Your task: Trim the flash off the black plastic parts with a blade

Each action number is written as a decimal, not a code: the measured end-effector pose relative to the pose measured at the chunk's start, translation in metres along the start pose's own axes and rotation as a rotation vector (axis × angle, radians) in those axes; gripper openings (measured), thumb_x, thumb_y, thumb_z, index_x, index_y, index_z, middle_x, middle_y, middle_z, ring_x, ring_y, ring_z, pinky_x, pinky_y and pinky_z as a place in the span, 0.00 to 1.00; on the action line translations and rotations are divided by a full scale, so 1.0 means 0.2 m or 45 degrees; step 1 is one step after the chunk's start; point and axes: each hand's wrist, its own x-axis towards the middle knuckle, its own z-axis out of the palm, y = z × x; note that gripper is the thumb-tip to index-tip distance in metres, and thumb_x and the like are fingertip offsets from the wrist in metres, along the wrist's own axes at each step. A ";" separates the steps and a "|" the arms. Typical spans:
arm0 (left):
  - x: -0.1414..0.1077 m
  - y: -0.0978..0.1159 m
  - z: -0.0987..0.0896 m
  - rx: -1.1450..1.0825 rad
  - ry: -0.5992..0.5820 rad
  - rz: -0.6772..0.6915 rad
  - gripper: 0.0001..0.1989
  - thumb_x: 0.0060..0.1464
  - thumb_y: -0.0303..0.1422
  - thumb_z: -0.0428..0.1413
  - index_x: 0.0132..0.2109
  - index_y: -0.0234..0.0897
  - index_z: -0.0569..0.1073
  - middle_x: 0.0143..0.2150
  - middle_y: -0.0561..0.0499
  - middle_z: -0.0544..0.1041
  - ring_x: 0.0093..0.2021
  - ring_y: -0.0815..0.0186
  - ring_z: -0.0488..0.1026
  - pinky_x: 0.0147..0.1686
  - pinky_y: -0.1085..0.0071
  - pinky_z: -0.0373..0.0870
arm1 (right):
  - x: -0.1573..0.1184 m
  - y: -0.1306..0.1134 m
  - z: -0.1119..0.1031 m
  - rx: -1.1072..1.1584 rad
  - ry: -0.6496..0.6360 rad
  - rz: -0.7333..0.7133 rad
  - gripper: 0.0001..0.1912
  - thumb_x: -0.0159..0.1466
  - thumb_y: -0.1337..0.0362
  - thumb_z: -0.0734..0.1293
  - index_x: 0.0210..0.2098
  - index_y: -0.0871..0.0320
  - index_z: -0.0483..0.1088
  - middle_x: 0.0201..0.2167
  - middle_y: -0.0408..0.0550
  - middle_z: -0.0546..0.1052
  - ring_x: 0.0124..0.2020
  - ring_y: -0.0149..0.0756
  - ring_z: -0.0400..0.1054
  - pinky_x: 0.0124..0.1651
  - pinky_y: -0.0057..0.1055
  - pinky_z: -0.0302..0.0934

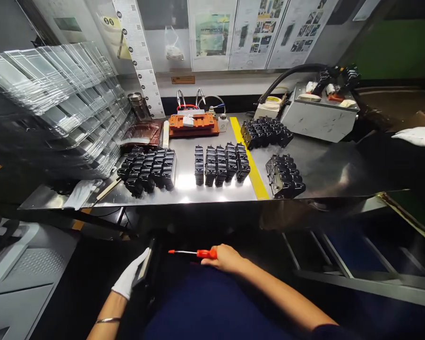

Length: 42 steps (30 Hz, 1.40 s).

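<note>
Two grips: my right hand (228, 259) clamps a red screwdriver (205, 254), my left hand (127, 278) a dark part (145, 267); likely positioning, next calling for the tip (171, 251) nearer my left fingers (143, 258).

Clear plastic trays (92, 106), tall stack, 10 o'clock; metal canister (139, 108) just beside, on its right. Clear bag (173, 49) hung at 11. Printed sheets (253, 35) posted, 12 to 1. Grey machine (315, 118) at 2, black hose (286, 72) arching near it. Slatted metal frame (371, 287), 4 o'clock. Grey plastic casing (31, 269), 8 o'clock.
</note>
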 end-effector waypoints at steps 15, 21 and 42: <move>0.01 0.25 0.02 1.273 -0.134 0.968 0.10 0.40 0.31 0.62 0.35 0.41 0.77 0.42 0.47 0.80 0.59 0.49 0.67 0.64 0.47 0.47 | -0.02 0.08 -0.01 0.303 -0.036 -0.042 0.24 0.60 0.42 0.62 0.28 0.57 0.72 0.20 0.40 0.68 0.22 0.28 0.58 0.25 0.25 0.47; 0.02 0.25 0.06 0.702 -0.210 0.618 0.23 0.40 0.43 0.65 0.43 0.35 0.75 0.40 0.44 0.80 0.42 0.54 0.77 0.48 0.57 0.72 | -0.05 0.06 0.00 0.298 0.026 0.037 0.25 0.60 0.40 0.62 0.29 0.57 0.72 0.23 0.43 0.72 0.25 0.32 0.63 0.26 0.25 0.50; 0.01 0.14 0.25 1.163 -0.113 0.747 0.27 0.50 0.46 0.57 0.53 0.34 0.70 0.48 0.43 0.77 0.48 0.54 0.74 0.49 0.61 0.68 | 0.05 -0.01 0.05 -0.061 0.213 0.272 0.29 0.62 0.35 0.56 0.38 0.54 0.72 0.30 0.48 0.78 0.35 0.43 0.74 0.30 0.28 0.56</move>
